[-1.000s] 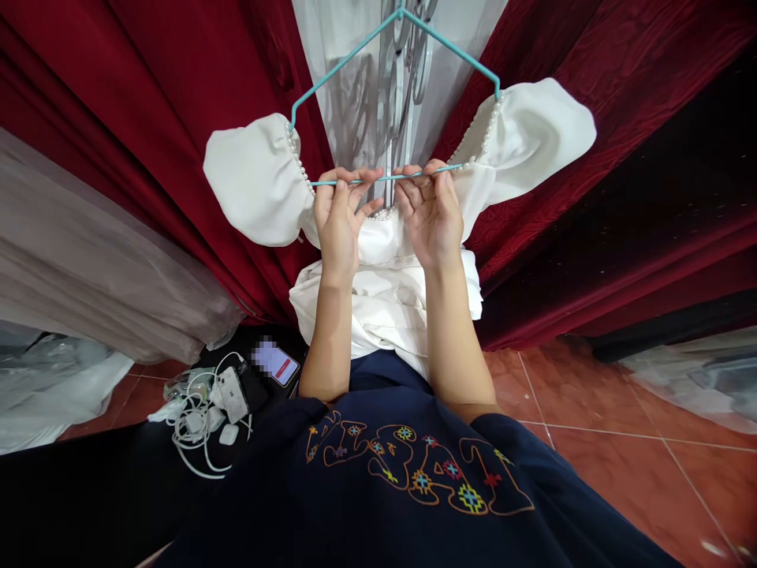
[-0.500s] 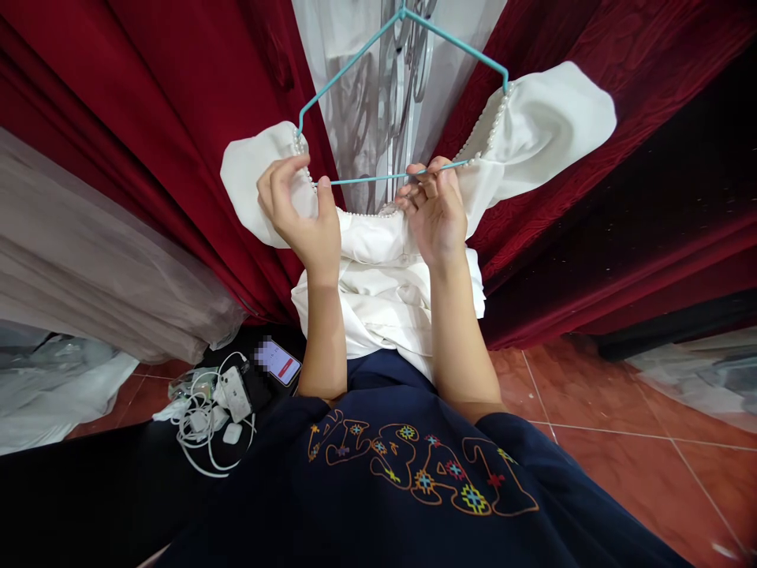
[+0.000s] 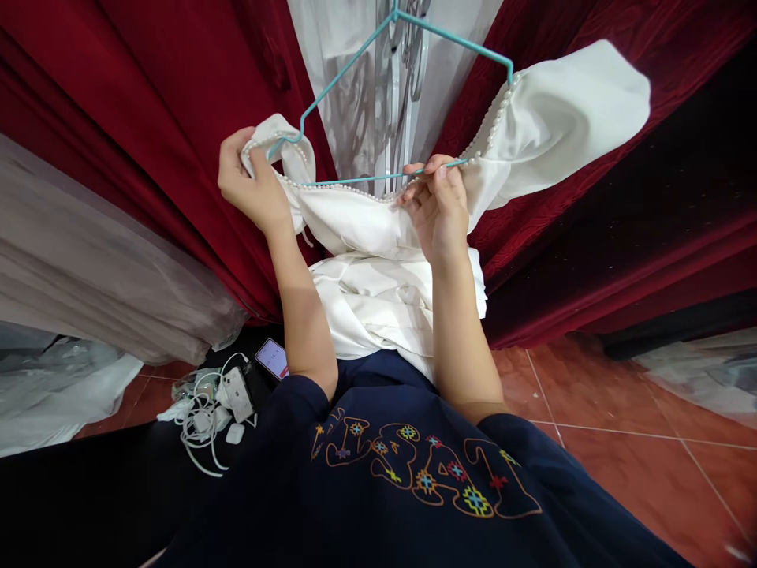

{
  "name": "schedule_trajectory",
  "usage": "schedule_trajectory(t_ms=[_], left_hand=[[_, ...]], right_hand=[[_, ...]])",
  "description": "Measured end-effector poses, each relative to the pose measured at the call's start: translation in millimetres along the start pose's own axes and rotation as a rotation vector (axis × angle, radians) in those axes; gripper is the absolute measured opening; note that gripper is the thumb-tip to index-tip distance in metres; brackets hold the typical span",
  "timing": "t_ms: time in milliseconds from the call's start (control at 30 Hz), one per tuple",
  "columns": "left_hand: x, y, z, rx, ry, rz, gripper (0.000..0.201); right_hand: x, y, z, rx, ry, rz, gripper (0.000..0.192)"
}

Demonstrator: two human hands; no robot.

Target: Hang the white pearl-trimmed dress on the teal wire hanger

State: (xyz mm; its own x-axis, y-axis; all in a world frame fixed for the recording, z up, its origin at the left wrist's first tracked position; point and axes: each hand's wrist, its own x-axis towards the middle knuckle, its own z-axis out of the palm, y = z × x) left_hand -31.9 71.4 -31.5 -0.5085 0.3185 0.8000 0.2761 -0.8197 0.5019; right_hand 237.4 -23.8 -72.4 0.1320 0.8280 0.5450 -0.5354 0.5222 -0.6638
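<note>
Looking forward and steeply down from head level — viewing the navy shirt front (image 3: 426, 418) close up along the bottom, the left hand (image 3: 255, 185) and right hand (image 3: 438, 213) a little farther off, above centre. Facing red curtains (image 3: 201, 87) — taking in tiled floor (image 3: 620, 394) at lower right.

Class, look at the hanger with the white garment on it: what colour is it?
The hanger is light blue-green, seen best in the head view.

blk surface (image 3: 106, 489) w/ lit phone (image 3: 270, 356), tangled wht cables (image 3: 198, 426), wht block (image 3: 237, 393), clr plastic (image 3: 188, 385)
</note>
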Motion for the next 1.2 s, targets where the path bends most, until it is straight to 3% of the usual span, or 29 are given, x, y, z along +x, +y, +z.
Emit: schedule_trajectory(t_ms=[133, 267, 367, 433, 500, 633, 800, 867, 967, 1033, 1100, 1133, 1200], left_hand=[[2.5, -27.2, -30.5, 0.036, 0.055, -0.049, 0.007], [-39.1, -17.3, -44.0, 0.088, -0.045, -0.161, 0.021], [-73.2, 6.5, -32.2, 0.057, -0.219, -0.204, 0.024], [-87.4, 22.6, -15.9, -0.021, -0.389, -0.242, 0.028], [-95.6, 36.1, 3.4, -0.158, -0.474, -0.275, 0.036], [-105.7, 54.3, 35.0, -0.405, -0.352, -0.314, 0.046], [-109.2, 67.1, 42.3, -0.354, -0.264, -0.322, 0.050], [-106.8, 72.7, 39.1, -0.324, -0.262, -0.304, 0.049], [-102.8, 81.7, 33.6, -0.317, -0.278, -0.275, 0.045], [-101.1, 86.7, 30.8, -0.336, -0.297, -0.268, 0.041], [-99.8, 90.2, 28.9, -0.349, -0.301, -0.257, 0.040], [-99.2, 91.3, 28.1, -0.345, -0.303, -0.248, 0.041], [-97.4, 92.5, 26.6, -0.321, -0.306, -0.231, 0.043]], right_hand=[[0.6, -0.2, 1.4, 0.017, -0.013, -0.014, 0.037], [-0.6, 3.0, 3.3, 0.009, 0.022, -0.039, 0.032], [-0.7, 6.2, 3.9, -0.007, 0.027, -0.034, 0.033], [-0.4, 6.9, 4.3, -0.003, 0.014, -0.023, 0.034], [-0.2, 6.1, 5.0, -0.005, 0.007, -0.013, 0.035], [-0.9, 2.1, 7.4, -0.079, 0.015, 0.021, 0.033], [-11.3, -11.1, 7.2, -0.291, 0.117, 0.075, 0.031], [-15.9, -22.5, 3.7, -0.436, 0.244, -0.014, 0.029], [-11.0, -42.7, -8.7, -0.577, 0.466, -0.259, 0.019], [3.3, -52.3, -21.8, -0.538, 0.437, -0.267, 0.029], [23.7, -56.5, -35.6, -0.456, 0.270, -0.167, 0.046], [34.7, -57.2, -41.7, -0.459, 0.212, -0.157, 0.044], [55.1, -58.4, -51.1, -0.591, 0.224, -0.224, 0.023]])
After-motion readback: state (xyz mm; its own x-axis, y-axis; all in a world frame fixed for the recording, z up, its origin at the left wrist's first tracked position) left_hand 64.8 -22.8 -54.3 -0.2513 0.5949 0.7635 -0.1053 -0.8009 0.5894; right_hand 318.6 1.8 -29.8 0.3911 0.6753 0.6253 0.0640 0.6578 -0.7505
